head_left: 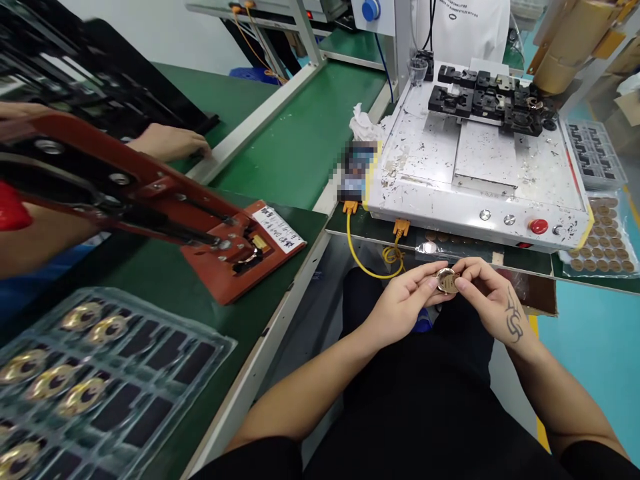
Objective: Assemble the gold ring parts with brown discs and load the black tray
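Between my two hands, above my lap, is a small round gold-rimmed metal part (pixel 447 281) with a disc-like face turned up. My left hand (pixel 406 300) pinches its left side between thumb and fingers. On the other side, my right hand (pixel 487 300) has thumb and fingertips closed on its right edge. Both hands touch the part, just in front of the edge of the white machine (pixel 425 193). Fine detail on the part's face is too small to read.
Black fixtures (pixel 490 100) sit on the white machine; yellow cables (pixel 363 267) hang at its front. Round discs (pixel 603 240) lie at the right. A red-brown hand press (pixel 240 253) and a tray of gold parts (pixel 200 333) stand at left, where another person's hand (pixel 170 142) rests.
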